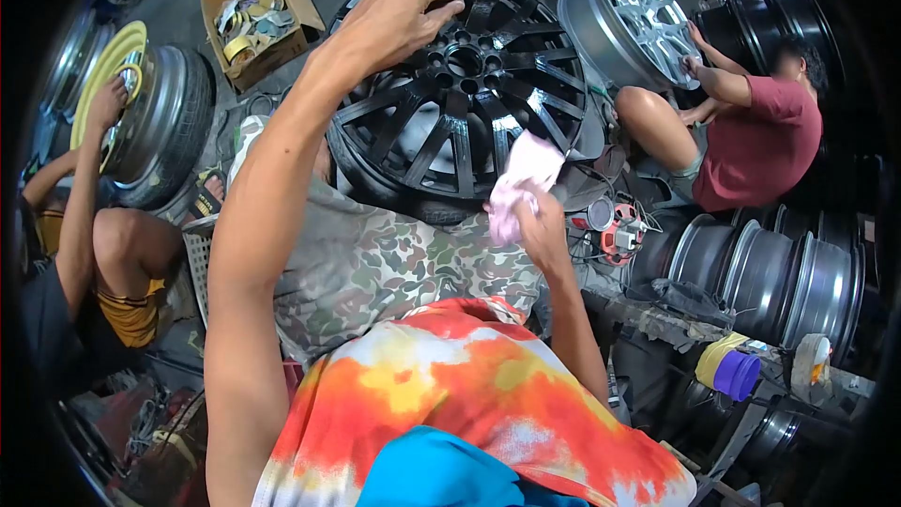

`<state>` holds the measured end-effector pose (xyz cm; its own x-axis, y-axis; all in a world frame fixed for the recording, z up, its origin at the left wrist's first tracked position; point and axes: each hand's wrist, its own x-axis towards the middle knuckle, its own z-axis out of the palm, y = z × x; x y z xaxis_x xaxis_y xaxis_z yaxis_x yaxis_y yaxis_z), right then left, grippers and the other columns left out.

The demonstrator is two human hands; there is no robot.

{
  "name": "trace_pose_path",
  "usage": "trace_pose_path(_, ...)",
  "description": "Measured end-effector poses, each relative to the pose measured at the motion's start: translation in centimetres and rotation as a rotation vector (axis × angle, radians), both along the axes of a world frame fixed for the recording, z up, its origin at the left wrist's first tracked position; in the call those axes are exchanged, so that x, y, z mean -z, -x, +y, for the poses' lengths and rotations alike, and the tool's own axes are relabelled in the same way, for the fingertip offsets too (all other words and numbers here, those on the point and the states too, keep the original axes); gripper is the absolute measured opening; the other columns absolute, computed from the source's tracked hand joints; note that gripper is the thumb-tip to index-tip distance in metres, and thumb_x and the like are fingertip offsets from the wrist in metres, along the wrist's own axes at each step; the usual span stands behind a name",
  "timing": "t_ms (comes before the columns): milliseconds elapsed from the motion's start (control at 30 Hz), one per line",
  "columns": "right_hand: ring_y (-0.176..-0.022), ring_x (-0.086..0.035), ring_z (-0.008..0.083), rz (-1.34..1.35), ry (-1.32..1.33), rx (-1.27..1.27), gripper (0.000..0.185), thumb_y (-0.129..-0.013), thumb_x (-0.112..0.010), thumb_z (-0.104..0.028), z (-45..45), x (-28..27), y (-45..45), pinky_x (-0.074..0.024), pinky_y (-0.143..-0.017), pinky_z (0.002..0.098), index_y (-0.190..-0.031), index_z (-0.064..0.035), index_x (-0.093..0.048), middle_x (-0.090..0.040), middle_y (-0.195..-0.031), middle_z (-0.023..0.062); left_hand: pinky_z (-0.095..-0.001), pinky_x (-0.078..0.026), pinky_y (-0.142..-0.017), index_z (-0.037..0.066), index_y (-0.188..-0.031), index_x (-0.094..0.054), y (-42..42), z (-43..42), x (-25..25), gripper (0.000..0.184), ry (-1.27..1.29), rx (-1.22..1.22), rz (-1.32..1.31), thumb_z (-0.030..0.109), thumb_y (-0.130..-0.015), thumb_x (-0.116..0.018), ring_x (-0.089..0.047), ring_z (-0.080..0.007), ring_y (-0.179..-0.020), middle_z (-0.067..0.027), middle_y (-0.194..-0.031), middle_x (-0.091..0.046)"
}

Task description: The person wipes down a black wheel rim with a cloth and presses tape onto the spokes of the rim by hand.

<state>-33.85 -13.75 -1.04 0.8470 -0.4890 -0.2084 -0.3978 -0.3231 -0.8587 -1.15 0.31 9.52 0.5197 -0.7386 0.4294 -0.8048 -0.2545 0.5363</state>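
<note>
A glossy black multi-spoke wheel rim [455, 108] lies face up in front of me, tilted a little toward my knees. My left hand [404, 17] is over its far left edge, fingers bent in and thumb close to the forefinger. What those fingers hold, if anything, I cannot make out. At the near right side of the rim, my right hand [540, 225] grips a crumpled pale pink cloth [533, 164]. The cloth's upper end hangs loose, in front of the rim's edge. The hand and cloth are slightly blurred.
A cardboard box [258, 23] of tape and scraps stands at the back left. On the right, a co-worker [755, 136] handles a silver rim [643, 14]. Another person's hand [111, 99] touches a yellow-edged wheel [131, 122]. Stacked rims [751, 263] and purple tape [737, 374] lie right.
</note>
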Motion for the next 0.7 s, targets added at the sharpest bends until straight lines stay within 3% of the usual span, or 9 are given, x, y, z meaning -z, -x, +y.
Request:
trace_pose_path(100,-0.084,-0.066,0.0125,0.244,-0.466,-0.199,0.034,-0.091,-0.058,-0.012,3.2,-2.2,5.3,-0.0525,-0.082,0.0292,-0.118,0.0008,-0.074,-0.073,-0.085,0.0041,-0.044,-0.053,-0.078,-0.001,-0.111,-0.075,0.2,0.0,0.3,0.03,0.01,0.031,-0.041,0.026,-0.102,-0.066,-0.067,-0.0416,-0.084,-0.023,-0.094,-0.072)
trace_pose_path(133,-0.097,-0.067,0.0146,0.359,-0.459,-0.354,0.036,-0.089,-0.066,-0.012,3.0,-1.4,7.3,-0.0543,-0.088,0.0319,-0.121,0.0033,-0.072,-0.076,-0.102,0.0083,-0.044,-0.053,-0.078,-0.001,-0.111,-0.075,0.3,0.1,0.6,0.03,0.008,0.032,-0.032,0.026,-0.102,-0.066,-0.067,-0.0416,-0.084,-0.023,-0.094,-0.072)
trace_pose_path(233,-0.102,-0.068,0.0182,0.506,-0.582,-0.383,0.041,-0.088,-0.074,-0.018,1.7,-0.8,10.0,-0.0528,-0.093,0.0331,-0.123,0.0016,-0.071,-0.076,-0.112,0.0108,-0.0432,-0.053,-0.083,-0.002,-0.111,-0.074,1.2,0.0,-0.3,0.032,-0.06,0.032,-0.08,0.027,-0.105,-0.062,-0.068,-0.0413,-0.092,-0.021,-0.099,-0.073)
trace_pose_path(300,-0.104,-0.068,0.0238,0.277,0.55,-0.418,0.045,-0.086,-0.078,-0.019,1.0,-0.3,10.4,-0.0515,-0.096,0.0353,-0.127,-0.0002,-0.069,-0.073,-0.12,0.0123,-0.0433,-0.052,-0.083,-0.002,-0.113,-0.073,1.6,-0.8,0.1,0.033,-0.057,0.121,0.013,0.028,-0.106,-0.06,-0.068,-0.0394,-0.092,-0.0204,-0.098,-0.073)
trace_pose_path(433,-0.106,-0.068,0.0285,0.007,0.537,-0.222,0.05,-0.084,-0.082,-0.017,-0.1,-5.2,5.5,-0.0512,-0.097,0.0374,-0.129,-0.0021,-0.068,-0.069,-0.122,0.0151,-0.0309,-0.042,-0.057,0.003,-0.119,-0.075,4.6,-2.0,0.6,0.048,-0.164,0.407,0.538,0.041,-0.113,-0.046,-0.049,-0.0108,-0.061,0.0,-0.066,-0.049)
trace_pose_path(533,-0.098,-0.07,0.0284,-0.135,0.336,-0.143,0.041,-0.091,-0.08,-0.017,0.2,-5.6,2.1,-0.0549,-0.087,0.0346,-0.127,-0.0032,-0.067,-0.069,-0.118,0.0172,-0.0273,-0.037,-0.054,0.003,-0.123,-0.075,6.1,-3.0,1.4,0.054,-0.238,0.551,0.879,0.046,-0.114,-0.043,-0.043,-0.0069,-0.058,0.005,-0.065,-0.046)
trace_pose_path(600,-0.096,-0.071,0.0229,-0.298,-0.26,0.154,0.032,-0.099,-0.073,-0.015,0.7,-4.2,0.0,-0.0548,-0.084,0.0302,-0.127,0.0,-0.064,-0.07,-0.114,0.0162,-0.0269,-0.038,-0.057,0.004,-0.126,-0.074,6.7,-3.0,0.8,0.055,-0.216,0.588,0.921,0.047,-0.114,-0.042,-0.042,-0.0064,-0.06,0.0057,-0.065,-0.044)
trace_pose_path(667,-0.091,-0.07,0.0181,-0.334,-0.356,0.193,0.029,-0.106,-0.066,-0.018,0.9,-4.5,-2.2,-0.0549,-0.08,0.0287,-0.127,0.001,-0.061,-0.07,-0.11,0.0131,-0.0261,-0.039,-0.059,0.005,-0.128,-0.073,7.1,-3.2,0.6,0.055,-0.206,0.585,0.951,0.048,-0.114,-0.041,-0.041,-0.0067,-0.061,0.0063,-0.065,-0.042)
trace_pose_path(700,-0.09,-0.07,0.0178,-0.425,-0.66,0.227,0.03,-0.106,-0.066,-0.019,0.8,-4.7,-3.0,-0.0552,-0.078,0.0301,-0.13,-0.0009,-0.06,-0.07,-0.108,0.0131,-0.0261,-0.039,-0.06,0.005,-0.129,-0.072,7.3,-3.3,0.6,0.056,-0.214,0.609,0.937,0.048,-0.115,-0.04,-0.041,-0.0069,-0.062,0.0062,-0.066,-0.042)
